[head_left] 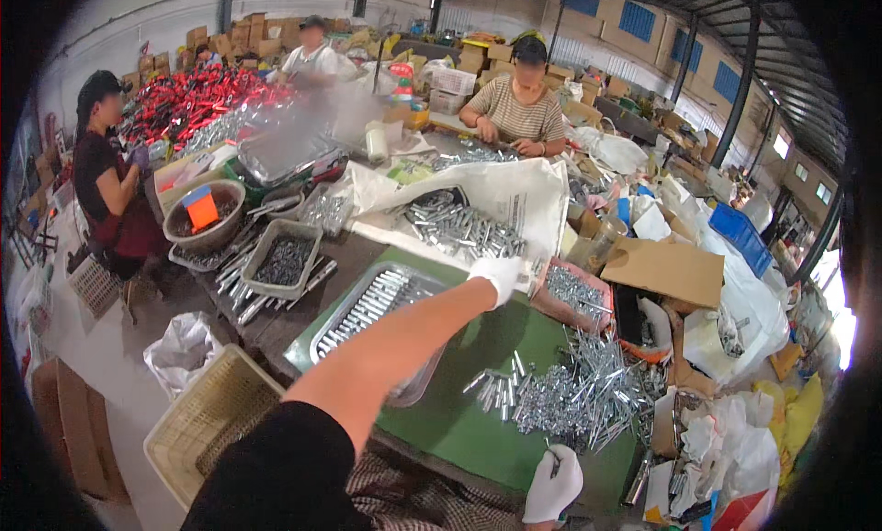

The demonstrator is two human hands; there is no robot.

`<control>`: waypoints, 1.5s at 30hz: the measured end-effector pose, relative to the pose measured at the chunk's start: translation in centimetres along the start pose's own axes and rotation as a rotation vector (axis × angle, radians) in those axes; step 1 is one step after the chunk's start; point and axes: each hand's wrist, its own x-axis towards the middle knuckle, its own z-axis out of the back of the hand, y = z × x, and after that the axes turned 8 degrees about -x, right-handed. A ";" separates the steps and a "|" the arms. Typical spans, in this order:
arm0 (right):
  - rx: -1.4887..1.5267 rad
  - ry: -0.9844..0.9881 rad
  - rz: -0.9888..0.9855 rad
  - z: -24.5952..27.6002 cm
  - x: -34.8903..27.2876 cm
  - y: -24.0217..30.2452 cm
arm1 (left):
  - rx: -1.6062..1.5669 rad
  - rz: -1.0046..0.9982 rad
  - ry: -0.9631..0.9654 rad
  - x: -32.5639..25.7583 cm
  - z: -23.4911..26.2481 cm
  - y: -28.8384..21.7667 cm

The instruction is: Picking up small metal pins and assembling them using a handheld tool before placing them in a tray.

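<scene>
My left hand (497, 276), in a white glove, reaches far forward over the green mat (459, 421) to the near edge of a white sack (514, 186) that holds metal tubes (455, 226). Its fingers are curled there, and I cannot tell whether they grip anything. My right hand (553, 487), also in a white glove, is low at the mat's near edge, closed around a thin metal pin (549, 450). A loose heap of metal pins (574, 393) lies on the mat between the two hands. A steel tray (323, 340) lined with pins sits under my left forearm.
A pink tray of screws (574, 292), a grey bin of dark parts (285, 255) and a metal bowl (204, 214) stand on the table. A woven basket (211, 421) sits lower left; cardboard (666, 269) and a blue crate (740, 232) are at right. Three people work nearby.
</scene>
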 end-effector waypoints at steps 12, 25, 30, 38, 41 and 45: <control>-0.086 0.134 0.274 3.4 0.6 -1.3 | -0.229 -0.604 0.330 -27.0 -1.2 -10.8; -0.200 0.254 0.265 5.0 -1.4 -0.5 | -0.312 -0.441 0.195 -28.9 -1.5 -10.9; -0.202 0.282 0.281 4.1 -0.5 -1.3 | -0.314 -0.396 0.213 -27.5 -1.2 -11.1; -0.172 0.289 0.247 4.3 -0.1 -1.1 | -0.382 -0.439 0.149 -27.2 -1.0 -10.8; -0.172 0.281 0.243 4.5 -0.3 -1.1 | -0.395 -0.435 0.134 -27.6 -0.9 -11.1; -0.182 0.286 0.262 4.7 -0.1 -0.9 | -0.381 -0.436 0.123 -27.9 -1.1 -11.0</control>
